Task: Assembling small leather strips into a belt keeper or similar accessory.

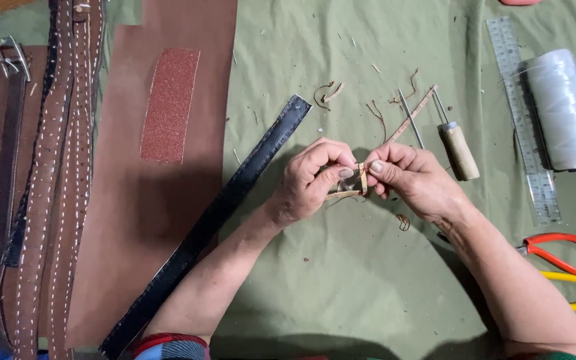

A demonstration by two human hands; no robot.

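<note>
My left hand [313, 179] and my right hand [413, 180] meet over the green cloth [341, 280]. Both pinch a thin tan leather strip [363, 179] between thumb and fingertips. The strip is small and partly hidden by my fingers; something small and shiny seems to sit between them, but I cannot tell what it is. A long black leather strap [235, 200] lies diagonally just left of my left wrist.
Brown stitched straps [55, 200] and a brown leather sheet [135, 220] with a sandpaper piece [169, 105] lie left. A wooden-handled awl [457, 148], a metal needle [409, 119], clear ruler [525, 120], white thread spool [563, 110] and orange-and-yellow scissors [568, 267] lie right.
</note>
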